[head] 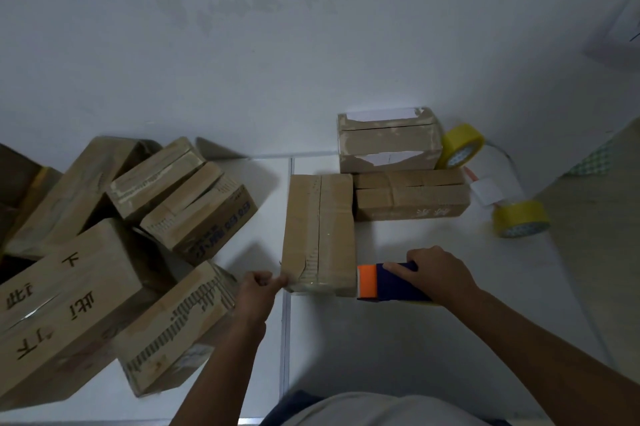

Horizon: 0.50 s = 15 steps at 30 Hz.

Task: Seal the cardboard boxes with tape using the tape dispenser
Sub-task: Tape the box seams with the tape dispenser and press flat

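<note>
Right hand point(438, 275) grips tape dispenser point(391, 281) at box point(320, 235) near right corner; left hand point(259, 287) pinches near left corner. Risk: weak hold, box slides, tape wrinkles.

Both forearms are bare from the lower edge of the view up to the wrists, with no sleeve, watch, band or glove showing on either. The left hand point(258, 288) and the right hand point(438, 273) are bare too, and no ring shows on the fingers point(393, 267) that can be seen. At the bottom edge a light grey-white top covers the torso, with a strip of dark blue cloth beside it on the left
</note>
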{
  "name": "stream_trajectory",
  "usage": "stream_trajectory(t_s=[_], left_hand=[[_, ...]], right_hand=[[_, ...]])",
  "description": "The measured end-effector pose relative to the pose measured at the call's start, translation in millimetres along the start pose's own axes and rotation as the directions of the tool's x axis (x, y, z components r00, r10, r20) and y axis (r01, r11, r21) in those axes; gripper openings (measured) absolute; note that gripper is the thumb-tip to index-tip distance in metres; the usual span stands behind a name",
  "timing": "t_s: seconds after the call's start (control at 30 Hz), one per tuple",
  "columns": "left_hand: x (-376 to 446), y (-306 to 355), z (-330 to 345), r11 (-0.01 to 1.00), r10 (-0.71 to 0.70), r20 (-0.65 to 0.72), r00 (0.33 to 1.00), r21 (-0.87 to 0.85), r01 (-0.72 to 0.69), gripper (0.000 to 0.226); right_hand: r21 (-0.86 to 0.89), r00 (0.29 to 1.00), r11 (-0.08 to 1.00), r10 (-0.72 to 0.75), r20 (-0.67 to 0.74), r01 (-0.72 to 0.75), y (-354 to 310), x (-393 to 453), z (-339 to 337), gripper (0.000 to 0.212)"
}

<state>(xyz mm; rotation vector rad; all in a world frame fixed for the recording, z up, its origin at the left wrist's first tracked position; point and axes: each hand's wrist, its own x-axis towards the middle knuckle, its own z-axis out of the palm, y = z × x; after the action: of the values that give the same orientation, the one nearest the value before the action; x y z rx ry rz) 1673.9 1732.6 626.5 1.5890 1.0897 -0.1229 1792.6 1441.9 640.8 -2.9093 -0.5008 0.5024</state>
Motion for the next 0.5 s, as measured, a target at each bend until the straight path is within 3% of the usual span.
stream_trajectory(t_s=[0.3, 0.5], left_hand=[[29.2, 29.8, -12.6, 0.992, -0.046, 0.060, 0.997, 0.121, 0.039, 0.038], [36.5, 36.9, -24.9, 0.970, -0.115, 0.205, 0.972, 0.233, 0.066, 0.033]], right_hand=[[0.082, 0.998, 0.994, 0.066, 0.011, -0.066, -18.7, -10.1, 17.0, 0.059], [0.125, 0.995, 0.988, 0.088, 0.044, -0.092, -19.3, -9.9, 20.0, 0.060]])
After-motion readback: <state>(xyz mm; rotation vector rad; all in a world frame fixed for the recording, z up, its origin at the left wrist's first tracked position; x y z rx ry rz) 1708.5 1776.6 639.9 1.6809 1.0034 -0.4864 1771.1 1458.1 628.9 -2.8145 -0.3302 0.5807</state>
